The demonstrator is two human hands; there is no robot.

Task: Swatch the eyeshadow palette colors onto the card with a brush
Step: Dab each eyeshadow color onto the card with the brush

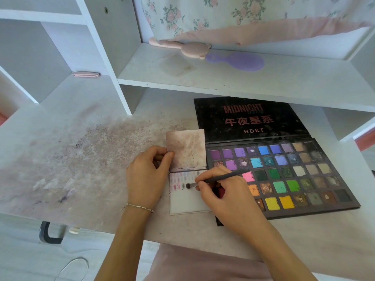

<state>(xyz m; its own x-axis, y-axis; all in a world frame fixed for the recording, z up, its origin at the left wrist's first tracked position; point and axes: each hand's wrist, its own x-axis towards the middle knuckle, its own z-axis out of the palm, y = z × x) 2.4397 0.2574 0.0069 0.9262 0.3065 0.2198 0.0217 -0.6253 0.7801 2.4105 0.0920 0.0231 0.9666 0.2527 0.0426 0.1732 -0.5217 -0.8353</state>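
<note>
A large open eyeshadow palette [300,177] with many colored pans lies on the desk at right, its black lid flat behind it. Left of it lies a white swatch card [184,201] bearing rows of small pink, purple and grey marks near its top edge. A stained flap [186,151] stands up behind the card. My left hand [148,175] pinches the flap's left edge with thumb and fingers. My right hand [223,195] grips a thin dark brush [221,178]. The brush tip touches the card beside the grey marks.
The white desk [81,159] is smeared with pink and purple powder at left. A shelf above holds a pink comb-like tool [182,47] and a purple brush [239,61]. A pink clip [86,74] lies in the left cubby. A dark hook [49,233] hangs at the desk's front edge.
</note>
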